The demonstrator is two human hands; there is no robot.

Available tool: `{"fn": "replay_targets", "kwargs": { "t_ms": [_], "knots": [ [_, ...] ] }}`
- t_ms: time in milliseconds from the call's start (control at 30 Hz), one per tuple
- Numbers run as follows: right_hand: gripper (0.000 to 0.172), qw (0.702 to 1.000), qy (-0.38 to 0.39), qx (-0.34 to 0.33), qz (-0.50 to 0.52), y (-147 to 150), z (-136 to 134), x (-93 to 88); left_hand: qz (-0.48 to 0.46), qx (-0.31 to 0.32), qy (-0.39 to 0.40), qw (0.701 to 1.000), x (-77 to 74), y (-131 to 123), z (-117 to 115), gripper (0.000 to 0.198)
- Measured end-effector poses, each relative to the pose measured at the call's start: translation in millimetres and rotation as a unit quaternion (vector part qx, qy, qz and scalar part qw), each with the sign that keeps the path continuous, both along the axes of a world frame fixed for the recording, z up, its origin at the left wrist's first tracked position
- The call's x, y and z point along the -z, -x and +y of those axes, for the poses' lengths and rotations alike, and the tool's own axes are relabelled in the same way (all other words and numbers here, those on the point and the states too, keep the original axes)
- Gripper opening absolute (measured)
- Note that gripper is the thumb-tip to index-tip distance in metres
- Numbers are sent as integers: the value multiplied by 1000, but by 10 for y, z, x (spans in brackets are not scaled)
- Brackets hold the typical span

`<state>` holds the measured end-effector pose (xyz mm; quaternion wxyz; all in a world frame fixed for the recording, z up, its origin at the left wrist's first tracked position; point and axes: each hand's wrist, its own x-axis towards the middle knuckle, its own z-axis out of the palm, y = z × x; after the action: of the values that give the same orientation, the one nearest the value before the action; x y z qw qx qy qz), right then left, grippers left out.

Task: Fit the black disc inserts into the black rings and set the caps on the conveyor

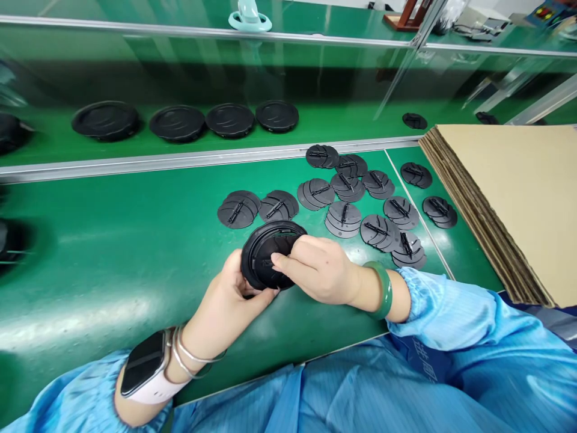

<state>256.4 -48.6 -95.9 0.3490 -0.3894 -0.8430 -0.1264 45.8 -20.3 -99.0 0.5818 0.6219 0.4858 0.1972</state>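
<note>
My left hand (246,291) grips a black round plastic part (264,249) with a raised ring-shaped rim, from below and from its left side. The part is tilted up, so its inner face shows. My right hand (318,267) is closed on the part's right side, its fingers curled over the rim and the thumb on the inner face near the middle. What lies beneath these fingers is hidden. Just beyond are small stacks of thin black discs with a bar across the top, such as one disc stack (238,209) and another disc stack (279,206).
Several more disc stacks (345,218) spread over the green table (112,240) to the right. Larger black round parts (229,120) stand in a row beyond the metal strip (180,161). A cardboard pile (514,198) lies at right. Dark blurred objects (11,240) sit at the left edge.
</note>
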Motion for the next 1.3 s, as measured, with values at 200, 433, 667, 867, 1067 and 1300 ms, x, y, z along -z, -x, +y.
{"fn": "replay_targets", "kwargs": {
  "t_ms": [200, 433, 667, 867, 1067, 1300],
  "knots": [
    [17, 999, 37, 9, 8, 10, 1, -2, 2, 13, -6, 1000, 9, 3, 17, 58],
    [21, 987, 155, 28, 21, 35, -19, -11, 19, 15, -11, 1000, -10, 5, 1, 56],
    [22, 980, 199, 33, -1, 65, -85, -37, 26, 17, -19, 999, -32, 4, -5, 50],
    [37, 977, 196, 62, -60, 132, -117, -60, 46, 22, -40, 998, 18, 25, -4, 54],
    [31, 979, 190, 56, 57, 80, -77, -118, -21, -12, -10, 1000, 2, -6, 19, 59],
    [29, 876, 381, 106, 274, -16, 25, -72, -62, -20, -10, 998, 19, 30, 55, 88]
  ]
}}
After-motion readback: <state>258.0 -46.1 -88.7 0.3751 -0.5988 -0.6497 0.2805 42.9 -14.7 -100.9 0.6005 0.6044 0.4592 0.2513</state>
